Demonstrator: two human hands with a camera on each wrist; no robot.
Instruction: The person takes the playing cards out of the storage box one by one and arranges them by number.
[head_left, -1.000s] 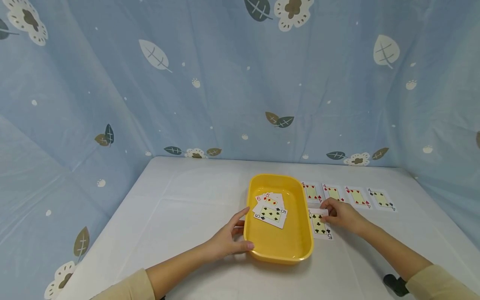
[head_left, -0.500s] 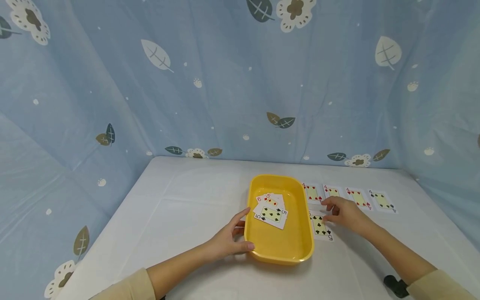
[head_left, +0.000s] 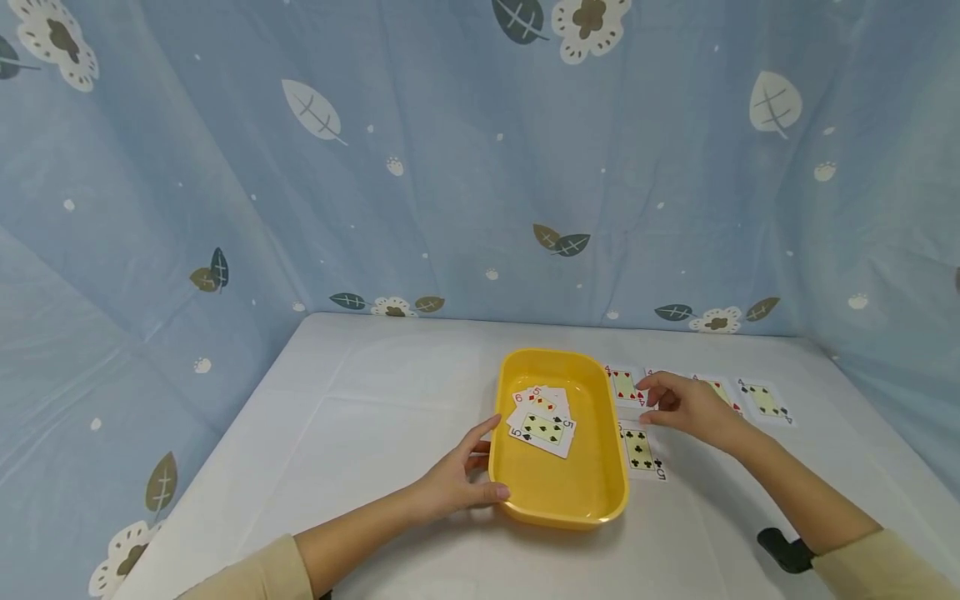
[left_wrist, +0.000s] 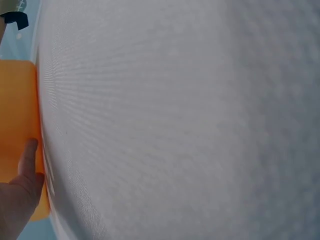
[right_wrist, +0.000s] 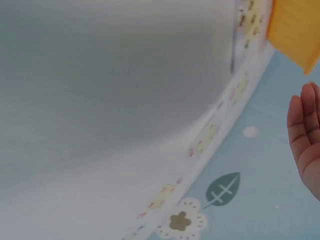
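A yellow plastic tray [head_left: 558,500] stands on the white-covered table in the head view. Inside it, a few playing cards overlap, with a five of spades [head_left: 542,428] on top. My left hand [head_left: 453,483] rests its spread thumb and fingers along the tray's left side; the left wrist view shows fingers against the wall. Just right of the tray, a five of clubs [head_left: 640,452] lies face up. My right hand [head_left: 686,408], fingers loosely bent and holding nothing, hovers beyond that card. It covers part of the row of fours behind it.
That row holds a red four [head_left: 624,385] near the tray and a four of spades [head_left: 765,402] at its right end. A blue leaf-patterned curtain [head_left: 450,167] hangs behind the table. A black object [head_left: 783,550] shows beside the right sleeve.
My right hand has lifted off the five of clubs and shifted slightly away toward the row of fours, leaving the card on the table. My left hand and the tray stay in place.
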